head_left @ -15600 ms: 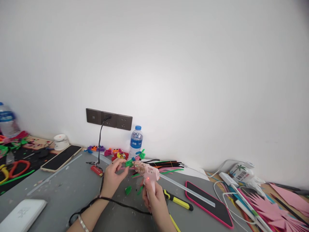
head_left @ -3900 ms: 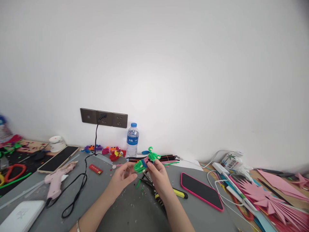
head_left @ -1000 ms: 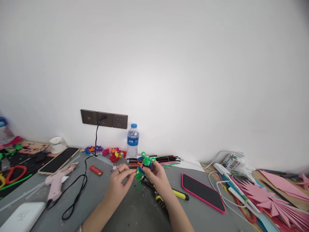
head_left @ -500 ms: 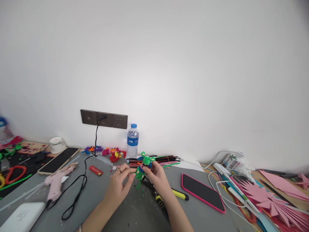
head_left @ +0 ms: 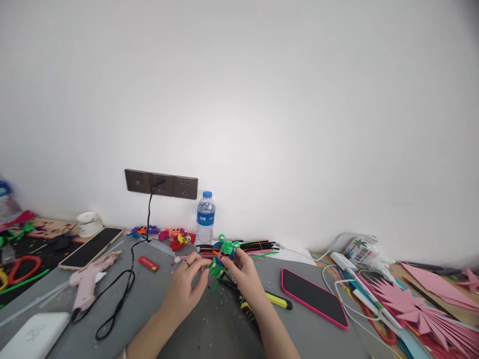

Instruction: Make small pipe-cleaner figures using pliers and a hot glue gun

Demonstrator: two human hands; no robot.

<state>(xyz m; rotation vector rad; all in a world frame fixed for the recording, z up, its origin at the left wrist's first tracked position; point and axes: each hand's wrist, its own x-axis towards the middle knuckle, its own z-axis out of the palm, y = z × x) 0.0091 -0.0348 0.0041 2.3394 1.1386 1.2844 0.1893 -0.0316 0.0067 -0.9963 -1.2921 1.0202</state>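
Between my hands, above the grey mat, is a small green and blue pipe-cleaner figure [head_left: 226,248] with round loops on top and green strands hanging below. My right hand [head_left: 242,275] pinches its body from the right between thumb and fingers. On the other side, my left hand [head_left: 190,281], with a ring on one finger, has its thumb and index finger closed on the figure's green lower left part. Yellow-and-black pliers [head_left: 247,310] lie under my right wrist, partly hidden by it.
Behind the hands stand a water bottle [head_left: 205,219] and a bundle of pipe cleaners [head_left: 262,246]. At left lie a pink glue gun [head_left: 85,286] with its black cord, a phone [head_left: 92,248] and a white box [head_left: 35,336]. At right are a pink-edged phone [head_left: 314,298] and folded pink paper [head_left: 419,311].
My left thumb and fingers have shifted slightly at the figure's green lower part. My right hand and the figure stay almost in place.
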